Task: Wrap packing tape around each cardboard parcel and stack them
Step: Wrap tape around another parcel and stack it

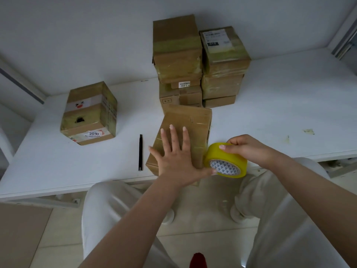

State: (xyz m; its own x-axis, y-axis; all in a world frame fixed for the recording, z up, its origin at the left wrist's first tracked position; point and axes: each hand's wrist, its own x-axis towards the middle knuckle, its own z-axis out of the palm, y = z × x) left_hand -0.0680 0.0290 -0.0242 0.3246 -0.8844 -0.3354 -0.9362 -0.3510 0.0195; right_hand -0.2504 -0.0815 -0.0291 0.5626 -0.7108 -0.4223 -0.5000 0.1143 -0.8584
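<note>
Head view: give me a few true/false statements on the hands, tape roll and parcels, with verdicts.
1. The left hand lies flat, fingers spread, on the parcel at the table's front edge. True.
2. The right hand grips a yellow tape roll at that parcel's right side. True.
3. The black pen lies on top of the parcel. False: it lies on the table, left of the parcel.
4. The box with the 2010 label sits on the stacks. False: it stands alone, left of the stacked parcels.
5. The tape roll rests on the floor. False: it is held at table height.
</note>
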